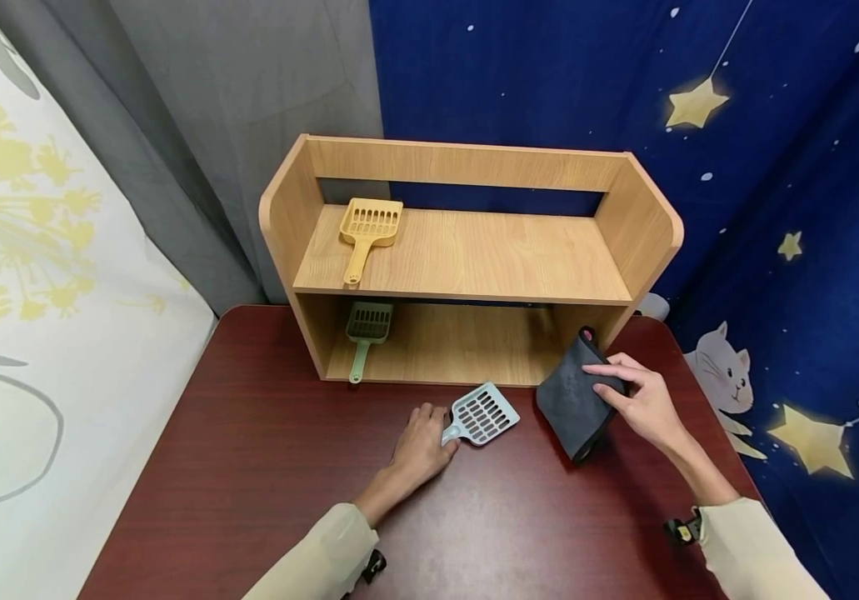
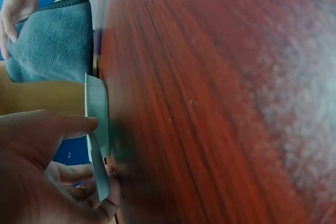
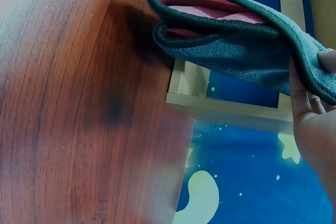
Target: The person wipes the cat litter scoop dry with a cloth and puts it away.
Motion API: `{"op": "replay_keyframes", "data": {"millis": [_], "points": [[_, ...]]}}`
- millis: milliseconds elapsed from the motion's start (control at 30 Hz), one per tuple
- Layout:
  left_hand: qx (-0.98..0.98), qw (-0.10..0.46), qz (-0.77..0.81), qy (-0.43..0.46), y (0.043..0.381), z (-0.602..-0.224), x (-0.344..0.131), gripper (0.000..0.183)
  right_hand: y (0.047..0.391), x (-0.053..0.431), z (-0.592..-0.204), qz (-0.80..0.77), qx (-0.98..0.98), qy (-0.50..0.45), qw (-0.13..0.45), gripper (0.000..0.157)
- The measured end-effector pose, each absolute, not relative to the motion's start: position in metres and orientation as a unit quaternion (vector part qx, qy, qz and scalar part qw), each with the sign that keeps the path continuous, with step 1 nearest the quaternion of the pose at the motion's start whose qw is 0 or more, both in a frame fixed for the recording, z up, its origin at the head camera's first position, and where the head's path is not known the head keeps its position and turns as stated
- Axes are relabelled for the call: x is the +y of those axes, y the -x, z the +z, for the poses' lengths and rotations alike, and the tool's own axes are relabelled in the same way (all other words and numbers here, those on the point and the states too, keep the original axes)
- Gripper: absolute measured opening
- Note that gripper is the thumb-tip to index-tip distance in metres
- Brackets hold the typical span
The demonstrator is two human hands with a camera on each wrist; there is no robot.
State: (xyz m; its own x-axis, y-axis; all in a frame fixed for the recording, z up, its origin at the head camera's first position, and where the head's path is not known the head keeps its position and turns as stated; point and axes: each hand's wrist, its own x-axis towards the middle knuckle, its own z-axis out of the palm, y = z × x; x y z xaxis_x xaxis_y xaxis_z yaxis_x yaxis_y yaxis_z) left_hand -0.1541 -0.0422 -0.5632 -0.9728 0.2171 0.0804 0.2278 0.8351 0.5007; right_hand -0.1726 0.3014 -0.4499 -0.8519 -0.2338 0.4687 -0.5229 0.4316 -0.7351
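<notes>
Dark blue curtain [image 1: 519, 75] printed with stars and grey drape [image 1: 249, 75] hang behind a reddish-brown table [image 1: 249, 467], on which a two-level wooden shelf unit [image 1: 466, 158] stands. On its upper board, toward the left, lies a yellow scoop [image 1: 362, 240], its handle pointing to the front; below it, at the left of the lower level, a green scoop [image 1: 364, 340] lies with its handle toward the front edge. These two, judging by how they lie, look settled, and neither is touched. What seems unfinished is all in front of the unit. Low at the tabletop is a light blue scoop [image 1: 474, 421], outside both levels, its slotted head turned away to the right. Its handle is in the left hand [image 1: 420, 442], thumb and fingers bent and drawn in on it with little gap; whether the head rests on the wood or sits just above it, I cannot tell. Near the unit's front right corner, the right hand [image 1: 646, 404] pinches a dark grey folded cloth [image 1: 575, 400] between thumb and fingers, the grip narrow and near one edge. Pink lining shows between the folds in the right wrist view, and the cloth appears tilted and raised rather than laid down. So the blue scoop and the cloth, both in hand, look like the part not yet done.
</notes>
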Motion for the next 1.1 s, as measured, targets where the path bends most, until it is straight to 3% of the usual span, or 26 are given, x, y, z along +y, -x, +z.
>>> {"op": "replay_keyframes", "data": {"millis": [300, 867, 1100], "points": [[-0.953, 0.034, -0.265, 0.144, 0.155, -0.567, -0.045, 0.031, 0.172, 0.298, -0.449, 0.484, -0.831, -0.225, 0.157, 0.030], [-0.944, 0.042, -0.285, 0.163, 0.165, -0.561, -0.056, 0.033, 0.170, 0.297, -0.445, 0.483, -0.825, -0.234, 0.177, 0.032], [-0.928, 0.038, -0.292, 0.226, 0.166, -0.546, -0.064, 0.031, 0.167, 0.286, -0.434, 0.495, -0.823, -0.207, 0.189, 0.038]]}}
